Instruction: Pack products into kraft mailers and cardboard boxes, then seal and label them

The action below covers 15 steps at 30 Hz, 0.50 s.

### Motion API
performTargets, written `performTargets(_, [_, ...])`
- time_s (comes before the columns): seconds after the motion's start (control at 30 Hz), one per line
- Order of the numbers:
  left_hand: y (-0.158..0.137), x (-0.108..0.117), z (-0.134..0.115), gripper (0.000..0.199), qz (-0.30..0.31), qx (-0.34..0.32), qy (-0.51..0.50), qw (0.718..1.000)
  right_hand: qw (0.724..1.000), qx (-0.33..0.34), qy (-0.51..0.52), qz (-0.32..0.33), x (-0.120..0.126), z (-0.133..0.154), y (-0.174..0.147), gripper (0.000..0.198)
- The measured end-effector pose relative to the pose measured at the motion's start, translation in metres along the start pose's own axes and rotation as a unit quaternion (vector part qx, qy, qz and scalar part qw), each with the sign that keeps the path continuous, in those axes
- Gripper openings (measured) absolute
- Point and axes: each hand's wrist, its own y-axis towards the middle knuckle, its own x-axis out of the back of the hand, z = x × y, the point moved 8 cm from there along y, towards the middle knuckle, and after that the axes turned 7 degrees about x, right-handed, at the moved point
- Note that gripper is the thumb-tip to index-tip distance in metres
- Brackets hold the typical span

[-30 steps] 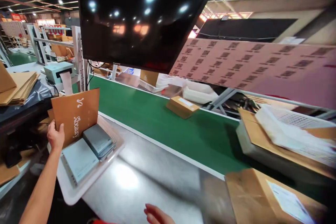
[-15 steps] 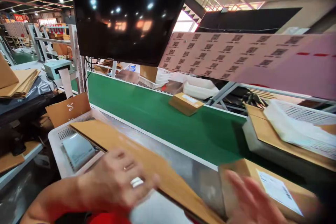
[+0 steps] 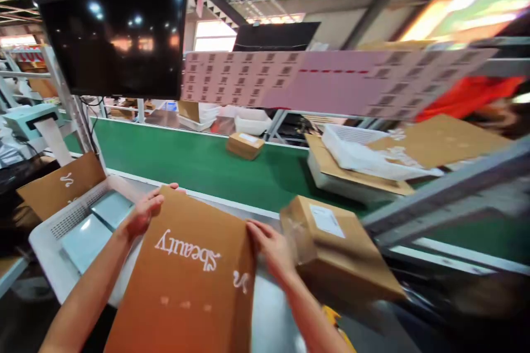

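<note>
While gripping the brown "Sbeauty" carton with left hand and right hand by the corners nearest the worktop's far edge, holds it between white basket and labelled parcel.

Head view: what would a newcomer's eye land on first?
Probably the brown carton, front and centre, its white "Sbeauty" print upside down, with the left hand and right hand holding its far corners. Next, the big dark screen at upper left, then the long pink panel above the green belt beyond the carton.
</note>
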Motion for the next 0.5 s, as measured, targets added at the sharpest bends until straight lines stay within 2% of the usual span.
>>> performTargets(0.1, [0.010,-0.013,0.029,0.072,0.032,0.000,-0.065,0.997,0.999,0.009,-0.038,0.036,-0.040,-0.013,-0.015,0.076])
performTargets(0.17, [0.016,-0.012,0.046,0.082,0.038,-0.008,-0.081,0.996,0.997,0.002,-0.052,0.061,-0.054,-0.021,-0.022,0.085])
performTargets(0.27, [0.028,0.001,0.057,0.098,0.019,-0.023,-0.059,0.998,0.998,0.013,-0.025,0.058,-0.052,-0.015,-0.021,0.095])
performTargets(0.37, [0.044,0.018,0.054,0.102,-0.019,-0.025,0.005,0.999,0.996,0.030,0.064,0.051,-0.041,0.004,-0.014,0.108])
performTargets(0.43, [0.055,0.027,0.049,0.099,-0.058,-0.035,0.064,0.996,0.983,0.024,0.162,0.085,-0.041,0.018,-0.017,0.113])
performTargets(0.5, [0.062,0.038,0.045,0.097,-0.124,-0.073,0.128,0.981,0.966,-0.005,0.228,0.117,-0.043,0.025,-0.027,0.111])
